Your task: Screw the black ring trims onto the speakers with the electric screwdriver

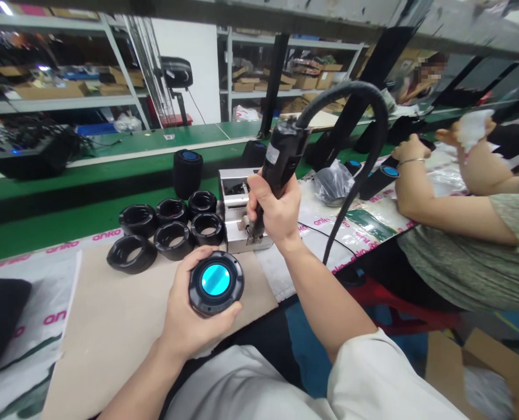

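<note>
My left hand (193, 309) is wrapped round a black cylindrical speaker (216, 282), its round end with a shiny blue disc turned up towards me. In my right hand (277, 211) is a black electric screwdriver (284, 153), held upright and slightly tilted, with a thick black cable (381, 116) arching from its top. The screwdriver's lower tip is at the front of a silver metal box (235, 201), which looks like a screw feeder. Whether a screw sits on the tip is too small to tell. Several black plastic rings (132, 254) stand grouped left of the box.
A sheet of cardboard (97, 326) covers the bench before me. Behind the rings stands another black speaker (188, 173). To my right, a co-worker's arm (447, 204) reaches over the bench near a plastic-wrapped item (333, 182). An open carton (495, 361) lies low at right.
</note>
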The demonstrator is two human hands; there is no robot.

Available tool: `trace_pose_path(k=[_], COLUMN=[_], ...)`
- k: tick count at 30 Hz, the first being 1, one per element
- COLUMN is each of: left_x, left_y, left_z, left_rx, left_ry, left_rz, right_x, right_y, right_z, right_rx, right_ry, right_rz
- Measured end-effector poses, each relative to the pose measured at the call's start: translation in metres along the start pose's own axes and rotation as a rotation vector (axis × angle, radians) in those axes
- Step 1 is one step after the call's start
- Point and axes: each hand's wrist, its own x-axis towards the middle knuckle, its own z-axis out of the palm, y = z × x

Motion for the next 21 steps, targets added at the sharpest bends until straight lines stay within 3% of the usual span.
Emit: trace_pose_path(k=[7,11,15,18,21], left_x=[0.001,0.001,0.002,0.003,0.003], left_y=[-0.002,-0.002,-0.002,-0.002,-0.002], left_z=[0.001,0.000,0.000,0.000,0.001], left_rx=[-0.039,-0.056,-0.041,-0.038,-0.041], left_ry=[-0.007,-0.011,-0.014,-0.015,-0.016], left_rz=[-0.024,-0.021,-0.039,-0.040,-0.026], right_x=[-0.003,-0.004,-0.007,-0.012,-0.016], right_y=[-0.007,-0.057,-0.111,-0.127,-0.124], right_z=[-0.004,0.012,0.039,0.053,0.058], right_rx=[0.015,0.115,0.133,0.163,0.185], right_ry=[-0.056,0.003,-0.102,-0.198,-0.227], right_rz=[0.093,-0.054,0.006,0.073,0.117])
